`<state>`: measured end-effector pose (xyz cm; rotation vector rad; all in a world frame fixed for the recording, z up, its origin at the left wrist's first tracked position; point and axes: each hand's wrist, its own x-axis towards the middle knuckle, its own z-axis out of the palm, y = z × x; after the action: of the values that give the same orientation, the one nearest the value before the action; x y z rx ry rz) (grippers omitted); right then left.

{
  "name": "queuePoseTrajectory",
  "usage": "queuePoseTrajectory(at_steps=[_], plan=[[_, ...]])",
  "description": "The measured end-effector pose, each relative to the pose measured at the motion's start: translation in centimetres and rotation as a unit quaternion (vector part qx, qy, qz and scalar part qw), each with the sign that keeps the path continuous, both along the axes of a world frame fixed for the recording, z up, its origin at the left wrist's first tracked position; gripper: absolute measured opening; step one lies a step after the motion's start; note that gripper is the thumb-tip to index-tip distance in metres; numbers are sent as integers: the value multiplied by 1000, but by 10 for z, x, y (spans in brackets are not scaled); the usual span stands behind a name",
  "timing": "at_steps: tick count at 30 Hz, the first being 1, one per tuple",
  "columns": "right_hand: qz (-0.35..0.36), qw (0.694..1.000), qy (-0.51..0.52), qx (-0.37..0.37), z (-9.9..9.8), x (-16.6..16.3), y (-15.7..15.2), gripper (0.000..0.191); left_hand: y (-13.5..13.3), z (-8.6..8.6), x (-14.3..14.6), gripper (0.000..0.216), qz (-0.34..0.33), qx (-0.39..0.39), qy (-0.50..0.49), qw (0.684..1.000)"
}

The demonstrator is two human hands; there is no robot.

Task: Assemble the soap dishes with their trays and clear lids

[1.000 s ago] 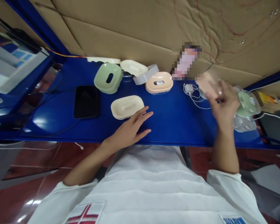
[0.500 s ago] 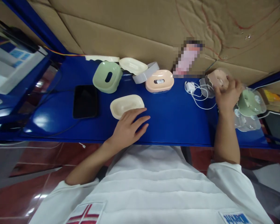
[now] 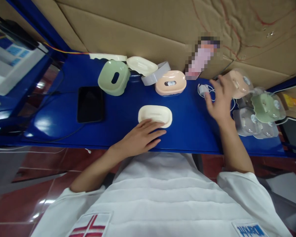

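Note:
My left hand (image 3: 140, 138) lies flat on the blue bench (image 3: 185, 131), fingertips touching the near edge of a cream soap dish (image 3: 155, 115). My right hand (image 3: 218, 100) hovers open over the bench with fingers spread and holds nothing. It is beside a white charger and cable (image 3: 204, 90) and just left of a wrapped peach soap dish (image 3: 238, 84). A peach dish (image 3: 170, 83) stands behind the cream one.
A green dish (image 3: 113, 78), a cream lid (image 3: 141, 65) and a grey strip (image 3: 155, 74) lie along the cardboard wall. A black phone (image 3: 90, 104) rests at the left. Wrapped green (image 3: 267, 106) and clear (image 3: 246, 121) dishes pile at the right.
My left hand has slid the cream dish to the right along the bench. My right hand set the wrapped peach dish on the right pile, let go and drew back to the left.

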<state>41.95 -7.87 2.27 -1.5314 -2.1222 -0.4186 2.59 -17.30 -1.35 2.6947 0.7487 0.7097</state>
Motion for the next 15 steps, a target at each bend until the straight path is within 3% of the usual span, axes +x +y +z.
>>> queuePoseTrajectory(at_steps=[2,5,10,12,15], plan=[[66,995,-33,-72,-6,-28,-4,58,-1,0,0,35,-26,-9,-3,1000],[129,980,-57,-143,-13,-56,-1,60,-2,0,0,38,7,-3,-31,999],[174,973,-66,-136,-8,-72,27,65,0,-3,0,33,106,10,-8,994],[188,971,-67,-130,-5,-76,38,52,1,-4,1,30,144,8,8,990],[206,972,-47,-102,-2,-81,46,36,1,-5,1,26,142,9,20,990]])
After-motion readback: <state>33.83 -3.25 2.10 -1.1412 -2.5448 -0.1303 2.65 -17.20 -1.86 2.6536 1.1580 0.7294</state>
